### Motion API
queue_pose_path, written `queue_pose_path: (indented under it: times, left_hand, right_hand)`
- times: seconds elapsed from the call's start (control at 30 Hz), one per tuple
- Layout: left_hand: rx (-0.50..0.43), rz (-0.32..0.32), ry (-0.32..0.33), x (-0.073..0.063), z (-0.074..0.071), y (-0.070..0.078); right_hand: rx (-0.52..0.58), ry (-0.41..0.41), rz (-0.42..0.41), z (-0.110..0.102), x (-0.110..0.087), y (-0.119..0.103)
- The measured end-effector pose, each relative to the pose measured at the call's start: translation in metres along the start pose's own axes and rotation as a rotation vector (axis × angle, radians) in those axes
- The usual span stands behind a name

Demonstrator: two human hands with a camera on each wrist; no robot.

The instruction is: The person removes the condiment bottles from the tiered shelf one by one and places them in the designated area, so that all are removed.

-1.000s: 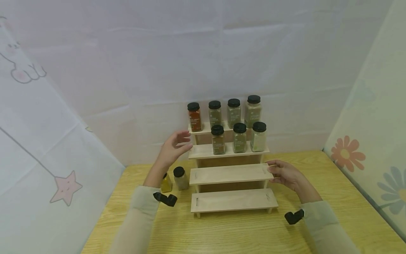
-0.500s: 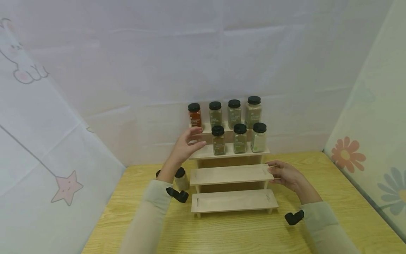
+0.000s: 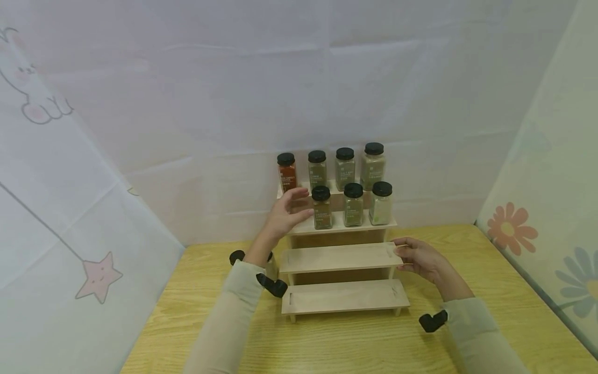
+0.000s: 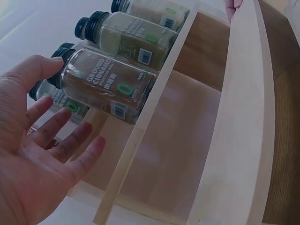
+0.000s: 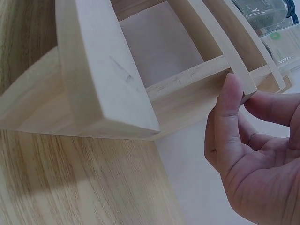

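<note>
My left hand (image 3: 282,214) reaches over the left end of the second-highest step, its fingers spread around the near side of a ground cinnamon jar (image 3: 322,214). In the left wrist view the thumb tip overlaps the black lid of that spice jar, and the other fingers are apart from each other. With thumb and fingers, my right hand (image 3: 419,258) pinches the right end of a lower step of the tiered wooden spice rack (image 3: 341,258). The right wrist view shows the fingertips on the board's corner (image 5: 243,86).
Two more spice jars, green (image 3: 353,208) and pale (image 3: 381,205), share the cinnamon jar's step. Several stand on the top step, including a red one (image 3: 287,174). Behind my left forearm, two black-lidded jars stand on the wooden table (image 3: 187,311), partly hidden.
My left hand has moved right, from beside the rack to the cinnamon jar. The right hand keeps its hold on the rack, and the jars stay where they were.
</note>
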State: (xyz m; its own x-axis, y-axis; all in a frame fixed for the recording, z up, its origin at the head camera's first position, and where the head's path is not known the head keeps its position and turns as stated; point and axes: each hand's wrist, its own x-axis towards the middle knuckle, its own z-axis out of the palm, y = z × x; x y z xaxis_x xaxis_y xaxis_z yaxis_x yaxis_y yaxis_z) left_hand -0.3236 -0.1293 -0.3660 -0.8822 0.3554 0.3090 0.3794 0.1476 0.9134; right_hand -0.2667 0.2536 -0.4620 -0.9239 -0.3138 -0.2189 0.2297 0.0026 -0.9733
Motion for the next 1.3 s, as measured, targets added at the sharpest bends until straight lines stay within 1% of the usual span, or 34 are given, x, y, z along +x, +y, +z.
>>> queue_pose_path:
  times: [0.23,0.47,0.63,0.87,1.03,1.13,1.3]
  left_hand:
    - [-0.020,-0.019,0.001,0.006,0.008,-0.002]
    - [0.022,-0.039,0.015,0.012,0.014,-0.003]
    - [0.026,-0.048,0.015,0.016,0.019,-0.004]
    - [0.037,-0.020,0.012,0.021,0.024,-0.004]
    - [0.035,-0.012,0.035,0.023,0.025,-0.006]
    - [0.024,-0.025,0.047,0.021,0.025,-0.003]
    - [0.042,-0.029,0.051,0.015,0.022,0.010]
  right_hand:
    - [0.006,0.001,0.003,0.001,-0.001,-0.001]
    - [0.004,-0.004,0.000,0.000,-0.001,0.001]
    - [0.002,0.001,0.000,0.000,0.000,0.003]
    - [0.003,0.014,-0.003,0.000,0.002,0.003]
    - [0.003,0.015,0.000,0.000,0.002,0.003]
    - [0.003,0.010,0.002,0.000,0.002,0.003]
    - [0.005,0.009,0.007,0.000,0.001,0.003]
